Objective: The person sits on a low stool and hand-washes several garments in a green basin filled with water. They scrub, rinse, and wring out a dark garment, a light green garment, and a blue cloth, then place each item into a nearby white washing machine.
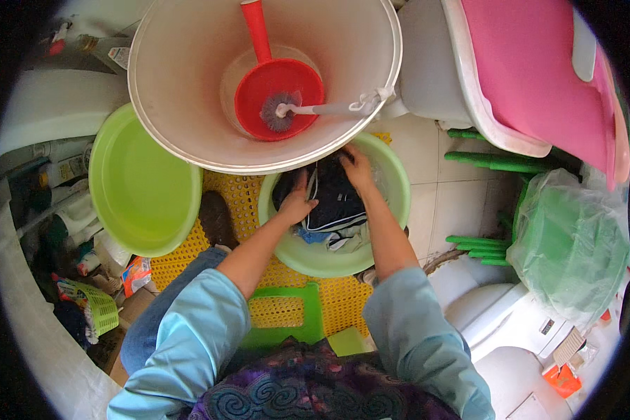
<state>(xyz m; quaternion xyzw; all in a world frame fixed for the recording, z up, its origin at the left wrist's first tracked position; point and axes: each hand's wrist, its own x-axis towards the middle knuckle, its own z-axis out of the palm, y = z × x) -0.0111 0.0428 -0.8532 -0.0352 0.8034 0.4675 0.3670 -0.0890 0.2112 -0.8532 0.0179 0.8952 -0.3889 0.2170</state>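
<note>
A pale green plastic basin (323, 266) stands on the floor in front of me with wet laundry in it. A black garment with white piping (338, 197) lies uppermost. My left hand (297, 203) grips its left side, the thumb lying on the cloth. Farther up, my right hand (358, 167) holds the garment's upper right edge with bent fingers. Below it show a light grey-green cloth (354, 235) and a piece of blue fabric (312, 236). The basin's far part is hidden under the rim of a large bucket.
The large whitish bucket (189, 105) holds a red dipper (257, 84) and a toilet brush (315, 109). A green basin (144, 184) leans at left. Yellow perforated matting (241, 191) and a green stool (315, 310) lie near me. At right are a toilet (514, 325) and plastic-covered green stools (567, 247).
</note>
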